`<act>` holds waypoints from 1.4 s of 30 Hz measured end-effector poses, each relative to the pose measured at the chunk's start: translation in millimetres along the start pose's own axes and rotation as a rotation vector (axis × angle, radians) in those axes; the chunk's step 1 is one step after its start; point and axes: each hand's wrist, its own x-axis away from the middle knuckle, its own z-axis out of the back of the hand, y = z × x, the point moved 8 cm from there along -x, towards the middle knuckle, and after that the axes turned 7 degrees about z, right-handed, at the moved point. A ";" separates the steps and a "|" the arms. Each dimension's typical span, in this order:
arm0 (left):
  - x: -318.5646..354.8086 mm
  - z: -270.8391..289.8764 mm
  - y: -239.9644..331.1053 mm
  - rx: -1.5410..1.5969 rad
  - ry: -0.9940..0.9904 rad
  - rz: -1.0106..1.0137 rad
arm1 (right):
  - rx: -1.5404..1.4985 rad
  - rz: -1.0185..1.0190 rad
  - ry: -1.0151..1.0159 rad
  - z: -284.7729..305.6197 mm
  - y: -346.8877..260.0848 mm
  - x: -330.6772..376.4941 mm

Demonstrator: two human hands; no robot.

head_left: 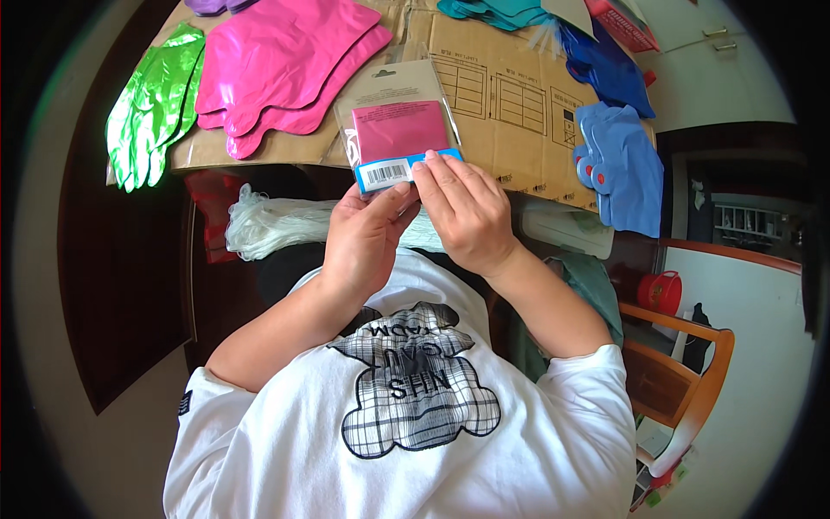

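A clear hanging packet (403,76) with a folded pink foil sheet (399,128) inside is held over the near edge of the cardboard. Along its lower end runs a blue strip with a white barcode label (386,174). My left hand (367,229) pinches the packet's lower left corner, thumb in front and the other fingers mostly hidden behind. My right hand (471,212) lies over the strip's right part, fingers together and pressed on it; its thumb is hidden.
Flat pink foil balloons (285,56) and green ones (160,99) lie at the left. Teal (497,12), dark blue (616,71) and light blue balloons (624,164) lie right on the cardboard (493,60). Below its edge is a bundle of white strings (277,221); a wooden chair (679,381) stands right.
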 end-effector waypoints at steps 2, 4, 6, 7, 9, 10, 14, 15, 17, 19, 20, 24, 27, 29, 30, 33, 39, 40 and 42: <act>2.1 2.1 -0.5 -0.015 0.006 0.002 | -0.004 -0.020 0.003 -1.0 -2.5 0.8; 3.3 2.9 -1.3 -0.011 0.020 0.015 | -0.013 -0.040 0.000 -2.5 -2.9 0.6; 1.4 5.9 -3.4 0.003 0.051 0.025 | -0.032 -0.058 -0.007 -5.2 0.1 -1.3; 0.5 7.4 -4.0 0.010 0.066 0.028 | -0.035 -0.060 -0.010 -5.6 1.5 -2.3; 0.2 6.3 -3.6 0.030 0.066 0.050 | -0.042 -0.062 -0.013 -6.3 4.6 -4.9; 0.2 5.9 -2.8 0.040 0.066 0.058 | -0.031 -0.048 -0.011 -6.3 5.7 -6.1; -0.5 8.4 -0.8 0.042 0.115 0.106 | -0.003 -0.020 -0.045 -2.0 8.2 -11.4; -0.3 8.7 -0.8 0.064 0.127 0.127 | 0.003 -0.023 -0.066 -0.8 9.1 -11.7; 1.4 6.4 0.8 0.094 0.148 0.163 | -0.001 0.021 -0.068 -0.2 9.0 -12.0; 3.5 2.2 4.1 0.111 0.167 0.189 | -0.013 0.055 -0.078 0.6 9.4 -12.8; 1.5 3.3 4.2 0.113 0.146 0.177 | -0.009 0.061 -0.090 1.2 10.7 -12.8; -4.9 12.8 0.7 0.066 0.116 0.100 | -0.010 0.071 -0.122 2.7 10.6 -12.0; -1.4 6.7 4.3 -0.020 0.145 0.054 | 0.004 0.071 -0.153 1.1 8.3 -11.8; -0.2 6.1 4.9 -0.028 0.158 0.068 | 0.014 0.073 -0.171 -0.1 7.1 -12.9; -0.9 8.5 5.3 -0.006 0.159 0.088 | 0.015 0.078 -0.174 -0.3 6.6 -14.3; -0.1 8.3 6.0 -0.032 0.152 0.076 | 0.009 0.112 -0.204 -0.5 4.3 -16.5; 2.3 6.3 7.1 -0.056 0.110 0.016 | -0.042 0.041 -0.225 -2.9 8.1 -17.4; 1.7 8.2 7.1 -0.058 0.094 0.016 | -0.054 0.015 -0.225 -3.2 10.8 -18.0; -0.5 12.4 8.1 -0.066 0.070 0.025 | -0.098 -0.029 -0.117 -1.6 22.8 -15.6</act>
